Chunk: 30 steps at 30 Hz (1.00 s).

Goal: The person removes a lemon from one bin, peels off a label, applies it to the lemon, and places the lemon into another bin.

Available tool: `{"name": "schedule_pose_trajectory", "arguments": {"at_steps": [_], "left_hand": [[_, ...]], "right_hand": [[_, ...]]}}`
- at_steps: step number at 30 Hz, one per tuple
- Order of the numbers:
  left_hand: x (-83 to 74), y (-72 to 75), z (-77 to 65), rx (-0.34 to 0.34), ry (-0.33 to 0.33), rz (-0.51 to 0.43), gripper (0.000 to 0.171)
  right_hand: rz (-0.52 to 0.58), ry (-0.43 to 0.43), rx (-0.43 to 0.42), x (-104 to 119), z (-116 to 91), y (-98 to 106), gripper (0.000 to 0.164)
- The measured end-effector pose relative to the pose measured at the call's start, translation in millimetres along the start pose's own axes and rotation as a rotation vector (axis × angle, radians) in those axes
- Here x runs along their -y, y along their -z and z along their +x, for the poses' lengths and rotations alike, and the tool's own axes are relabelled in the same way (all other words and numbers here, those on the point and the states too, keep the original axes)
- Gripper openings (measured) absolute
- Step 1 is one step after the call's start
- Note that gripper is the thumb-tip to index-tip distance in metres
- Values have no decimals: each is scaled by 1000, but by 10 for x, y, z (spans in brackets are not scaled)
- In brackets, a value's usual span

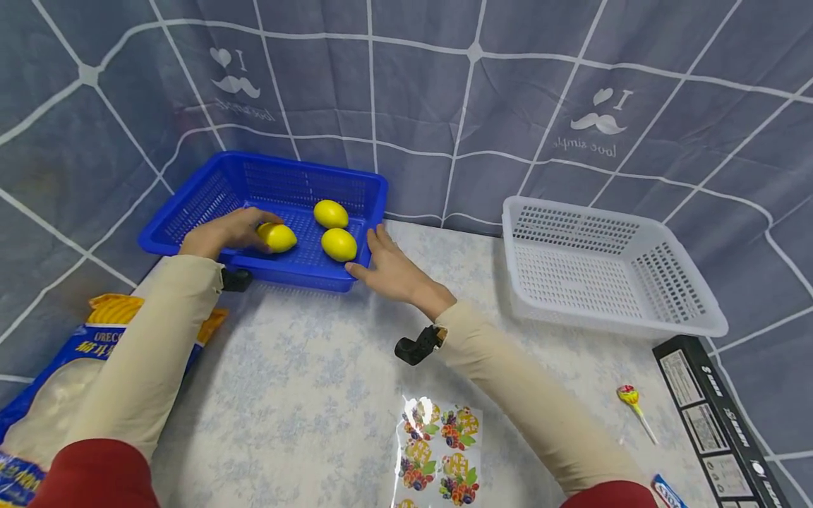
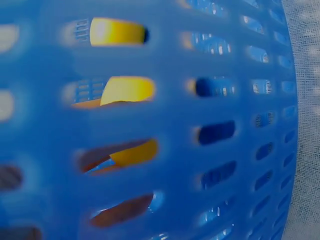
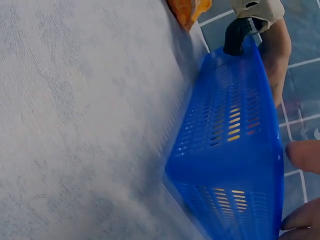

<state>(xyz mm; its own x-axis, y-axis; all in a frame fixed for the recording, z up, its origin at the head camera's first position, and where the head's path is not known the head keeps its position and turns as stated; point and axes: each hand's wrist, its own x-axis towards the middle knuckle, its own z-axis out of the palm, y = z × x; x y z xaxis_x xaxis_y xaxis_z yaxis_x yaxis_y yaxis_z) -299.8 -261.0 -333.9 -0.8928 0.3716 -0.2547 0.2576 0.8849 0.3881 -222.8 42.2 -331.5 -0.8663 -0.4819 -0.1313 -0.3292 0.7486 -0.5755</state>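
A blue plastic basket (image 1: 298,279) stands at the back left with three yellow lemons inside. My left hand (image 1: 231,231) reaches over its front rim and grips the leftmost lemon (image 1: 279,238). The other two, a rear lemon (image 1: 331,214) and a front lemon (image 1: 339,245), lie near the right wall. Through the slots of the basket wall (image 2: 170,115), the left wrist view shows bits of yellow and of fingers. My right hand (image 1: 396,271) rests on the basket's front right corner, its fingers fairly straight along the rim. The right wrist view shows those fingertips (image 3: 302,155) at the rim.
A white basket (image 1: 610,324) stands at the right. A snack bag (image 1: 70,381) lies at the left. Nearer me are a fruit sticker sheet (image 1: 438,451), a lollipop (image 1: 629,396), a black box (image 1: 718,416) and a blue packet (image 1: 667,492). A grey curtain (image 1: 419,92) hangs behind.
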Motion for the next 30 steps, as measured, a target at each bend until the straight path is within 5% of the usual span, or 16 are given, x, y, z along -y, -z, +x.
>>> {"name": "schedule_pose_trajectory", "arguments": {"at_steps": [30], "left_hand": [[90,-22,5,-184,-80,-32,54]], "right_hand": [[22,-17,-6,-2,-2,-67,83]]}}
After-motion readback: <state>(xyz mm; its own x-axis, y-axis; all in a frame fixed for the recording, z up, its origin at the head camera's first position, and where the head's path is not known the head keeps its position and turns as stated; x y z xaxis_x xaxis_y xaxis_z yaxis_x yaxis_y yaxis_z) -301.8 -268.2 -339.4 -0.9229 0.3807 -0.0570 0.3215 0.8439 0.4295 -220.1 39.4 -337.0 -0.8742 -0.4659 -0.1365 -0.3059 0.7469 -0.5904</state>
